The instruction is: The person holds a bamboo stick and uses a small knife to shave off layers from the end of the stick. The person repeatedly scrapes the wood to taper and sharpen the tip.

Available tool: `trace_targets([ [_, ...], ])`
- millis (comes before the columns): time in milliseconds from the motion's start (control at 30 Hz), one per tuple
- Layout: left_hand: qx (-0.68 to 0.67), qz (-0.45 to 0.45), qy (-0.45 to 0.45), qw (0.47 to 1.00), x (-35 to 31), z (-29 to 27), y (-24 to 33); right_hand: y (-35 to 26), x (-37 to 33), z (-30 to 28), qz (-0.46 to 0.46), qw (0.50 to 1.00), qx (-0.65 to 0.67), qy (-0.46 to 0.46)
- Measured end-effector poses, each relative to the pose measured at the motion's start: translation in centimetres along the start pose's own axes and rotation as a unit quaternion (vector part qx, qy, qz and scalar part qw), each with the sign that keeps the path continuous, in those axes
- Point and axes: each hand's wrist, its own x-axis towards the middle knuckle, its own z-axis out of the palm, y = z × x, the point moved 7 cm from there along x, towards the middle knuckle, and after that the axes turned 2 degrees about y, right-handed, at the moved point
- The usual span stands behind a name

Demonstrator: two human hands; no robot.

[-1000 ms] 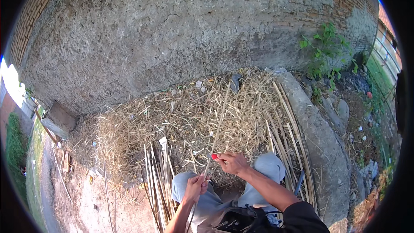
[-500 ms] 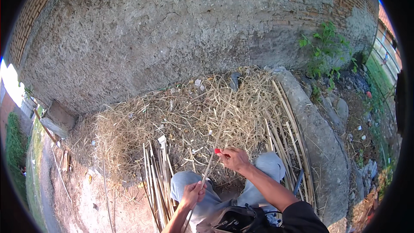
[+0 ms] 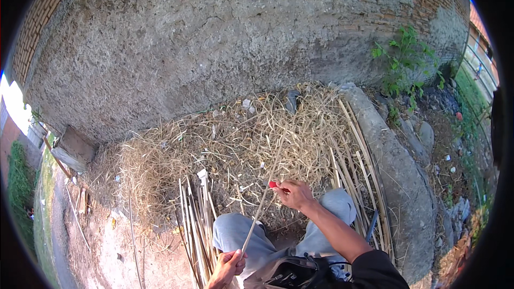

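Observation:
A long, thin bamboo strip [image 3: 257, 215] slants up and away from my lap toward the straw. Its near end lies in my left hand [image 3: 231, 265], whose fingers are closed round it in front of my body. Over the right knee, my right hand [image 3: 293, 195] is closed on a small red object [image 3: 273, 184] at the fingertips, which sits against the strip. Most of that red object is covered by the fingers, so its kind cannot be told.
Bamboo strips [image 3: 196, 230] lie beside my left leg, and more long strips [image 3: 360, 166] lie at my right. Thin shavings [image 3: 289, 152] cover the ground ahead, up to a rough grey wall [image 3: 241, 43]. A concrete ledge [image 3: 393, 182] borders the right side.
My left hand has moved down and slightly left, toward my body, along with the strip. The right hand with the red object has shifted only slightly.

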Motion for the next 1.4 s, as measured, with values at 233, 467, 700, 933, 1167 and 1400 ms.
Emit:
trace_targets([
  [233, 0.047, 0.023, 0.049, 0.997, -4.1, 0.2, 1.1, -0.7, 0.2, -1.4, -0.030, 0.996, 0.036, 0.080],
  [467, 0.060, 0.000, 0.065, 0.996, -7.6, 0.2, 1.0, 0.4, 0.6, -0.8, 0.016, 0.999, 0.008, 0.033],
  [700, 0.113, 0.022, 0.077, 0.990, -10.3, -0.1, 1.6, 0.3, 1.0, -1.2, 0.024, 0.999, 0.019, 0.034],
  [933, 0.100, -0.008, 0.087, 0.991, -12.8, -1.3, 0.4, 0.1, 1.2, -1.8, 0.006, 0.997, 0.050, 0.067],
  [1167, 0.107, -0.008, 0.100, 0.989, -15.5, -2.0, -0.2, 1.5, 2.0, -2.4, 0.049, 0.998, 0.020, 0.032],
  [1400, 0.088, -0.037, 0.095, 0.991, -16.6, -2.8, -1.5, 2.3, 2.3, -2.5, 0.088, 0.995, 0.025, 0.042],
])
